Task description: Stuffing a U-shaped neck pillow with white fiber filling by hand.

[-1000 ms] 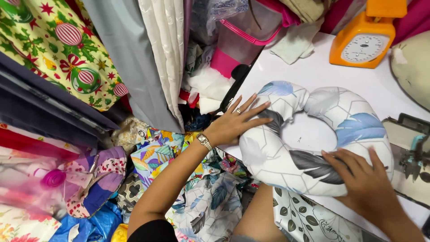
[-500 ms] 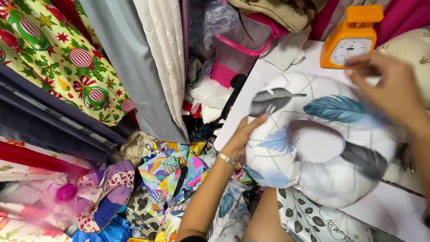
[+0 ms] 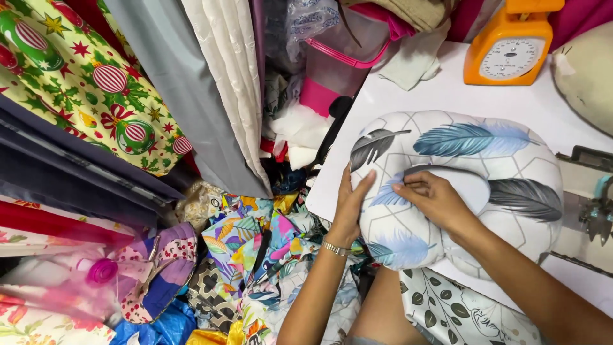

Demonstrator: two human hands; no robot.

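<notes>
A stuffed U-shaped neck pillow (image 3: 466,140), white with blue and grey feather prints, lies on the white table (image 3: 408,96). My left hand (image 3: 350,204), a metal watch on its wrist, presses flat against the pillow's left end. My right hand (image 3: 434,199) rests on the pillow's inner curve, its fingertips pinching the fabric near a blue feather. Both forearms reach in from the bottom of the view.
An orange kitchen scale (image 3: 509,48) stands at the table's back. A sewing machine (image 3: 597,204) sits at the right edge. Hanging fabric rolls (image 3: 191,76), a pink-trimmed plastic bin (image 3: 345,57) and a heap of printed cloth scraps (image 3: 255,255) crowd the left. A leaf-print cloth (image 3: 460,313) lies near me.
The pillow has been turned and laid flat on the table. My right hand came from the far rim to the inner curve. My left hand shifted to the pillow's left end.
</notes>
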